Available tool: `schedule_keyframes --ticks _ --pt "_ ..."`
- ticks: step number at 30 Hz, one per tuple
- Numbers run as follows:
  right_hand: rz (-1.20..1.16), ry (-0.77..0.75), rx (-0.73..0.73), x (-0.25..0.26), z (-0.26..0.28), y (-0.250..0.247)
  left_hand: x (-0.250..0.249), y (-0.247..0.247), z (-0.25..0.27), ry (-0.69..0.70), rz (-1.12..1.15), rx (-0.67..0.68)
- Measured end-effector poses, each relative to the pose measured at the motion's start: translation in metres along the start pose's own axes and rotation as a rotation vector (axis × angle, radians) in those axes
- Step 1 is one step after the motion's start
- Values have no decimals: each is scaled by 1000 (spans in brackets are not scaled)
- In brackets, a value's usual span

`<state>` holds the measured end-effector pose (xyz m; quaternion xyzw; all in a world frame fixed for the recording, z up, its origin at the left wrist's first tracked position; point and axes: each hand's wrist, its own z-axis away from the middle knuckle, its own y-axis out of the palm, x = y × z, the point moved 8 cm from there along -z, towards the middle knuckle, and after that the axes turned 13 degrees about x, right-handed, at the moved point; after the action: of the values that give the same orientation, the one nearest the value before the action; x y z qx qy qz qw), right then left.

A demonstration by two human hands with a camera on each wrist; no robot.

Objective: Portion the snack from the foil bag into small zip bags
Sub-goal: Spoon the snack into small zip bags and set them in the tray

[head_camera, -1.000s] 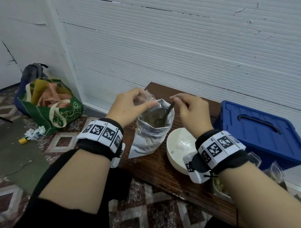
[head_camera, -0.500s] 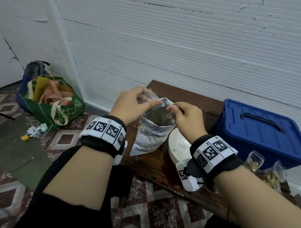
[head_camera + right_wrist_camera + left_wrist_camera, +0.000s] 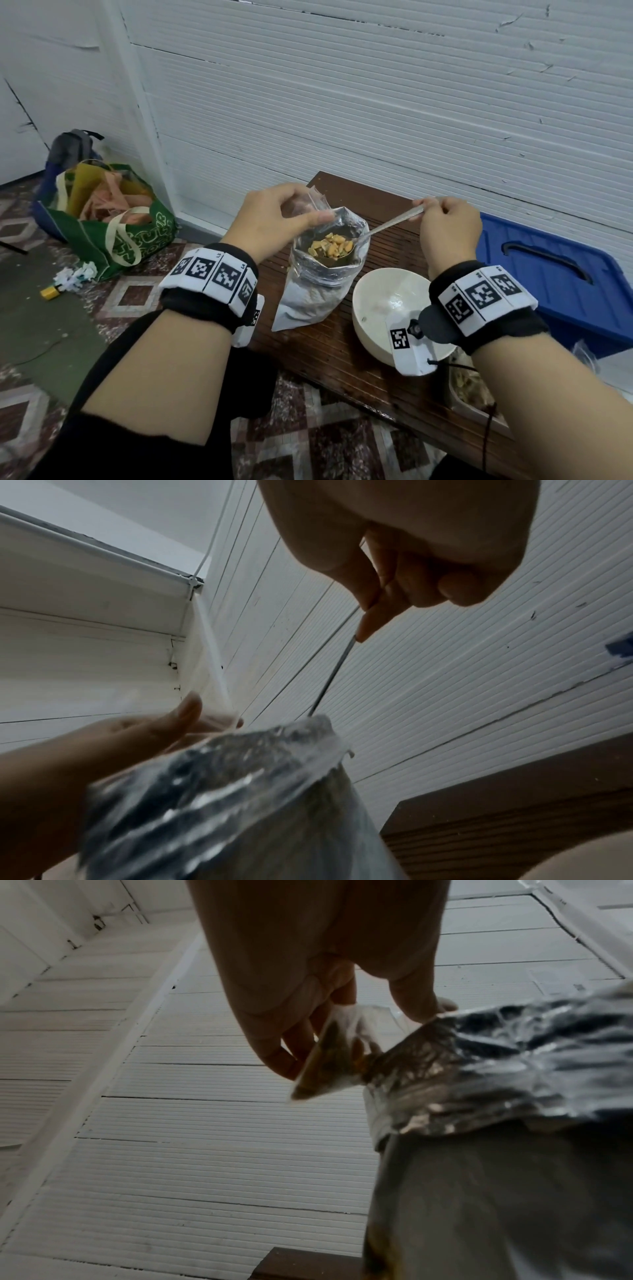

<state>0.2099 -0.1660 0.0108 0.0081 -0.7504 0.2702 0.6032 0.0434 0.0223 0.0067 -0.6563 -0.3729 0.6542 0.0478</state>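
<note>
An open silver foil bag stands on the dark wooden table. My left hand pinches a small clear zip bag at the foil bag's far left rim, with the thumb lying along that rim. In the left wrist view the zip bag hangs from my fingers against the foil bag. My right hand pinches the handle of a metal spoon. Its bowl, at the foil bag's mouth, is heaped with yellow snack pieces. The right wrist view shows the spoon handle going down into the foil bag.
A white bowl sits on the table right of the foil bag. A blue lidded box stands further right. Filled zip bags lie under my right forearm. On the floor at left are a green tote bag and a backpack.
My right hand has risen up and to the right, lifting the spoon from deep in the foil bag to its mouth, now loaded with snack. The left hand keeps its hold.
</note>
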Motion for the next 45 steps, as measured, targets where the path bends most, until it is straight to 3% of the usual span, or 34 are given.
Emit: schedule_keyframes --ticks 10,19,26,31,37,45 --pt "-30 -63 -96 29 -20 -34 2 7 -3 -5 -6 85" --pt "-46 -155 30 40 -10 3 -3 19 -6 1 -57 106" --pt "-133 -373 130 63 7 13 0 20 -7 -16 -46 77" --pt "-175 -507 11 77 11 -10 2 13 -6 -42 -38 24" --pt "-174 -439 -180 67 10 -33 8 6 -7 -49 -70 -29" --pt "97 -383 81 45 13 13 5 6 -8 -46 -89 -38"
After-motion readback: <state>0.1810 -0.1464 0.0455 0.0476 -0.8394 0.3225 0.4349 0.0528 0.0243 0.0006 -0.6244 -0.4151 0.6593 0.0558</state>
